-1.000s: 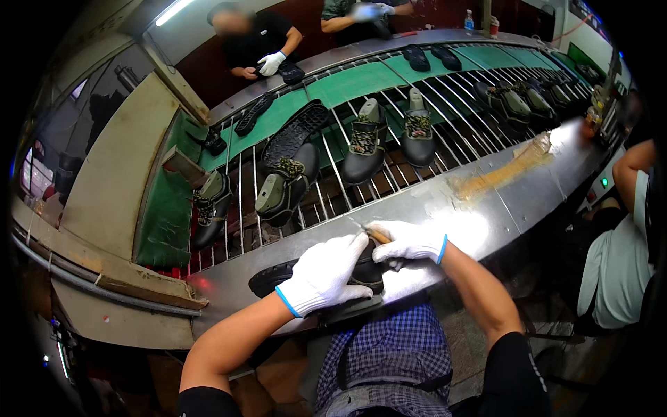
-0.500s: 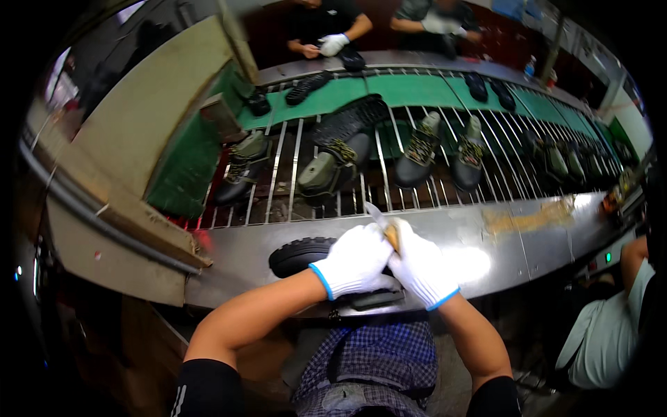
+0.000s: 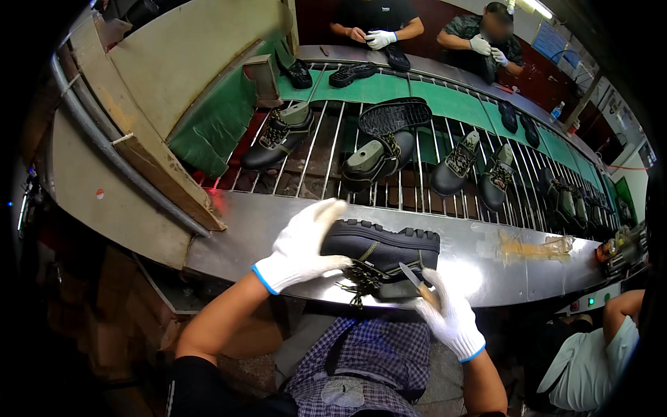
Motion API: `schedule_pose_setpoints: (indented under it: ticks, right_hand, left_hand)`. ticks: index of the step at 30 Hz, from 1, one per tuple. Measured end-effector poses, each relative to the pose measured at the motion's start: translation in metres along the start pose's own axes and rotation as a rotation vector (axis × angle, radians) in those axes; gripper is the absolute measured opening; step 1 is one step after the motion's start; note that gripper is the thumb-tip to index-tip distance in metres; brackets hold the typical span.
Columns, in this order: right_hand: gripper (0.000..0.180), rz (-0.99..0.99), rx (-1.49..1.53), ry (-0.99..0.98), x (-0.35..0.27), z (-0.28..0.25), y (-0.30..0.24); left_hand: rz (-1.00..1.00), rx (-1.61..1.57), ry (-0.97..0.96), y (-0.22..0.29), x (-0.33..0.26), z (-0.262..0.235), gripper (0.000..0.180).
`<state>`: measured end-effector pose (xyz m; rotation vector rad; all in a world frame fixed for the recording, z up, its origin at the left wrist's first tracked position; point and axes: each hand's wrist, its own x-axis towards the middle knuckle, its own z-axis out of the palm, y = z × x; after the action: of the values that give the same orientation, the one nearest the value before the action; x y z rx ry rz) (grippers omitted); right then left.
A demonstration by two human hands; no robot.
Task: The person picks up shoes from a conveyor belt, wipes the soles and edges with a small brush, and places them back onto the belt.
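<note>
A black work shoe (image 3: 375, 249) with yellow-flecked laces lies on its side on the metal ledge, its lugged sole facing away from me. My left hand (image 3: 297, 247), in a white glove, is spread around the toe end, thumb apart from the fingers; whether it touches the shoe I cannot tell. In my gloved right hand (image 3: 450, 316) is a knife (image 3: 419, 285) with a wooden handle, its blade pointing up and left over the shoe's heel end. A grey-green shoe last (image 3: 397, 290) shows at the shoe's opening.
Beyond the metal ledge (image 3: 479, 278) runs a rack of metal bars (image 3: 300, 167) bearing several shoes (image 3: 455, 165). A green strip (image 3: 451, 104) lies behind it. Two gloved people work across the rack. A wooden panel (image 3: 187, 76) stands left; another person sits at right.
My hands have moved apart, left hand toward the toe, right hand toward the heel with the knife. The shoe is now in plain sight between them. My view has shifted.
</note>
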<state>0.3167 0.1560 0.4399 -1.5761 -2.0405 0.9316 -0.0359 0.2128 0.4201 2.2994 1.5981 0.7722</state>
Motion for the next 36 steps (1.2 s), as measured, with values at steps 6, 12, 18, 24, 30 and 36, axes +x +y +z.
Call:
schedule_pose_setpoints:
  ticks: [6,12,18,24,30,36]
  right_hand:
    - [0.048,-0.177,-0.428,0.169,0.019,0.009,-0.030]
    - [0.049,-0.227,-0.179,0.363,0.035,0.063,0.005]
    - [0.048,0.282,0.651,-0.380,0.033,0.009,-0.032]
    - [0.052,-0.326,-0.482,0.009,0.037,0.015,0.013]
    - [0.047,-0.315,-0.329,0.266,0.057,-0.029,0.035]
    - [0.074,0.157,-0.775,0.301,0.046,-0.028,0.123]
  left_hand:
    - [0.358,0.070,-0.074,0.034,0.062,0.016,0.073]
    - [0.236,0.060,-0.340,0.041,0.076,0.029,0.063]
    - [0.318,0.137,-0.199,0.026,0.045,0.030,0.055]
    - [0.395,0.155,-0.127,0.038,0.050,0.038,0.044]
    - [0.392,-0.185,0.202,0.028,0.034,0.003,0.028]
    - [-0.207,-0.167,0.399,-0.032,-0.062,-0.001,0.041]
